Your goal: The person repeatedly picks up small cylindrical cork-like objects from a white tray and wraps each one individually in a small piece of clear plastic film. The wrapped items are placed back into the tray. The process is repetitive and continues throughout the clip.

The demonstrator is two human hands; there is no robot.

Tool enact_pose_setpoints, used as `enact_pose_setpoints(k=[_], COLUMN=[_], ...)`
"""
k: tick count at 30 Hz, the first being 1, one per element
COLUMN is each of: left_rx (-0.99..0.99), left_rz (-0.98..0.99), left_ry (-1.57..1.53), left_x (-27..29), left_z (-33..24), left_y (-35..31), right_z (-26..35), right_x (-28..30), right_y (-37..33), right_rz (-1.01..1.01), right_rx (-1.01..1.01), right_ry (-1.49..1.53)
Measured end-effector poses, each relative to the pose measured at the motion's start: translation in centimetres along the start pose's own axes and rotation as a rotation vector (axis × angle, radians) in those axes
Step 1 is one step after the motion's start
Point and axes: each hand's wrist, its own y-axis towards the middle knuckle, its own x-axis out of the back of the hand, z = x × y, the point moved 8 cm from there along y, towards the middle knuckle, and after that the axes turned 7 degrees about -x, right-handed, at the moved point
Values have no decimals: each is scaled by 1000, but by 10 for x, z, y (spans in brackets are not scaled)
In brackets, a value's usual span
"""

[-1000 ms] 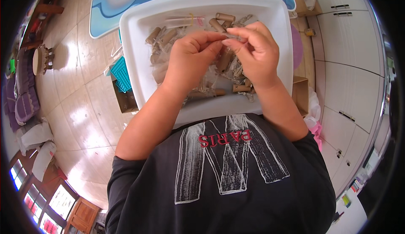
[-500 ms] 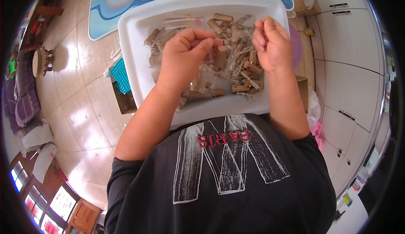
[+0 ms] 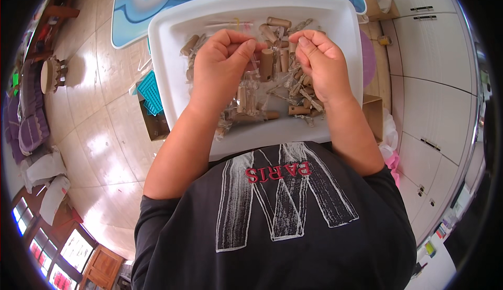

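Though we can't tell what our left hand [image 3: 219, 64] and right hand [image 3: 326, 62] pinch, the brown cylinder [image 3: 266, 63] between looks light, best gripped mid-barrel.

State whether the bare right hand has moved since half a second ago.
Yes: the right hand moved left, away from the white rectangular plastic tub's right rim.

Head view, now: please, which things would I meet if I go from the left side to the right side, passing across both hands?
Round stool → teal grid sheet → left hand → large brown tube → right hand → white cabinet.
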Motion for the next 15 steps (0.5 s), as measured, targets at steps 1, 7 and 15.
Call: enact_pose_setpoints(k=[1, 7, 15], left_rx=[-2, 6, 23], left_rz=[-1, 22, 38], left_ry=[-11, -41, -69], left_x=[0, -3, -5], left_z=[0, -1, -3], left_y=[0, -2, -3], right_z=[0, 0, 1], right_x=[-3, -13, -8], right_y=[-2, -4, -4], right_rz=[20, -27, -44], right_rx=[-13, 59, 139], right_ry=[-10, -171, -184])
